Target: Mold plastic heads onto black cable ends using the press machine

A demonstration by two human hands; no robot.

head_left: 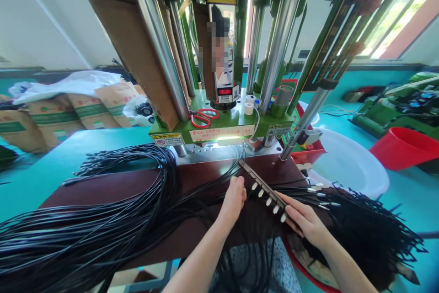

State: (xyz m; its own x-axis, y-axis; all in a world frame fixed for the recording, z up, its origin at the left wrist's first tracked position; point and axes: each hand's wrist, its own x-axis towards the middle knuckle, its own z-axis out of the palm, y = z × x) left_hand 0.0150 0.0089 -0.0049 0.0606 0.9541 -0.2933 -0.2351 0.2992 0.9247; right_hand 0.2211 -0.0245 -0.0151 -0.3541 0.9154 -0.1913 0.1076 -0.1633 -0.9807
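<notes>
My right hand [307, 222] grips the lower right end of a long, narrow metal bar [262, 183]. Several small white connectors [268, 201] stick out along the bar's near side, and black cables hang below them. Just left of the bar, my left hand [235, 194] is closed with the fingers curled in; whatever they hold, if anything, is hidden. Thin black cables [219, 176] run past this hand toward the lit opening of the green press [222, 121]. The bar's far end points at the press bed [206, 153].
A thick bundle of black cables [137, 201] covers the brown table [116, 185] at left. More cables [363, 233] pile up at right. Red-handled scissors [205, 118] lie on the press. Beyond are a white basin [356, 165] and a red bucket [404, 146].
</notes>
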